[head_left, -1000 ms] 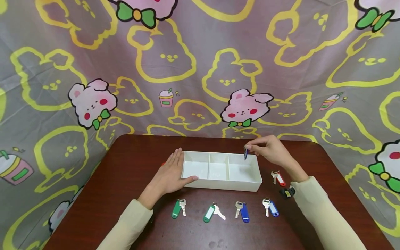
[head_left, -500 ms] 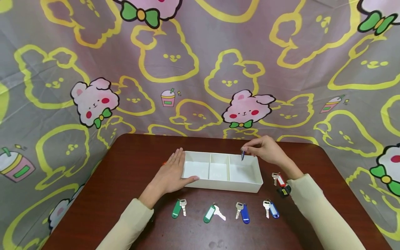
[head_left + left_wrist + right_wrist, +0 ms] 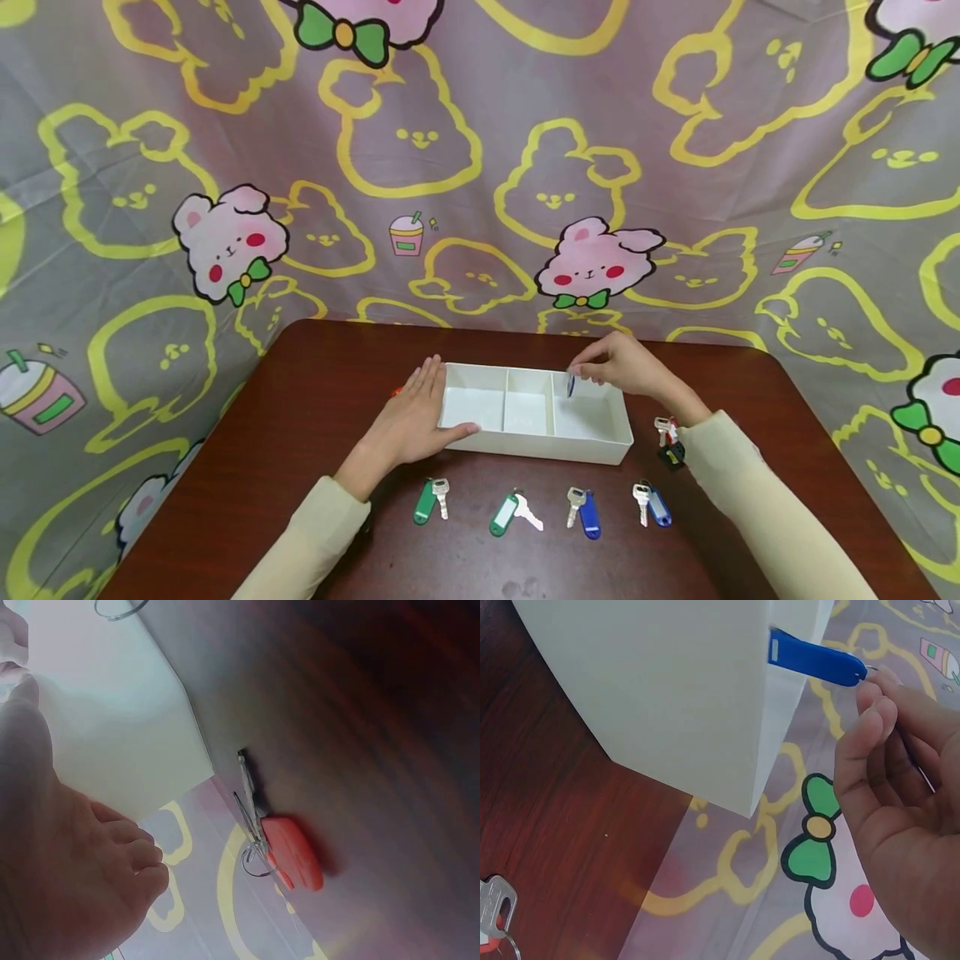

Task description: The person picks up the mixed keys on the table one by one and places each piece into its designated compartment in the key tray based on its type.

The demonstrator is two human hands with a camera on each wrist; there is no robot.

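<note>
A white three-compartment box (image 3: 517, 442) stands on the table. My left hand (image 3: 408, 417) lies against its left end with fingers straight and the thumb along the front wall. Over the back of the right compartment, my right hand (image 3: 626, 367) pinches a blue key tag (image 3: 817, 660) by its ring; the tag hangs down. Whether a key is on that ring is hidden by the fingers. In the left wrist view a key with a red tag (image 3: 294, 851) lies on the table beyond the box's left end.
In front of the box lie keys with a green tag (image 3: 425, 502), another green tag (image 3: 503, 514), a blue tag (image 3: 590, 515) and another blue tag (image 3: 658, 507). Near my right sleeve lies a key (image 3: 663, 430) with a red tag. A patterned curtain (image 3: 465, 167) hangs behind the table.
My right hand has moved left and slightly down with the blue key tag, further over the right compartment. The left hand has stayed against the box.
</note>
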